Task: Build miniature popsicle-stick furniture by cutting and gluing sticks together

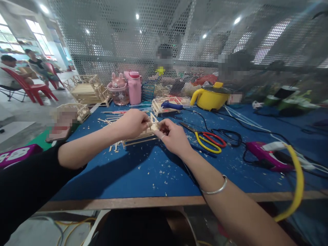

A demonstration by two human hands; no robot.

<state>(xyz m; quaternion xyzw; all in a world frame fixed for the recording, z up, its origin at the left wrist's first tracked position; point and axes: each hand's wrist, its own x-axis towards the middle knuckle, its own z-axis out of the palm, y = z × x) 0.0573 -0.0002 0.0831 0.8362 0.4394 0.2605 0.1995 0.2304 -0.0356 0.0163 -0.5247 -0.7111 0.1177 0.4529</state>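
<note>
A small frame built of thin wooden sticks (139, 139) stands on the blue tabletop in front of me. My left hand (134, 123) reaches over its far left side, fingers pinched on a stick at the top. From the right, my right hand (173, 137) closes thumb and fingers on the frame's right end. The fingertips partly hide the spot between the hands. Loose wooden sticks (111, 118) lie behind and left of my left hand. Beside my right hand are scissors (208, 141) with red and yellow handles.
A blue-handled corded tool (172, 106) rests against another stick model (156, 106). Farther back stand a yellow pot (211, 98) and pink flask (134, 89). A purple device (268, 155) with cords lies right; a phone (61, 126) is left. Wood chips dot the blue tabletop (123, 184).
</note>
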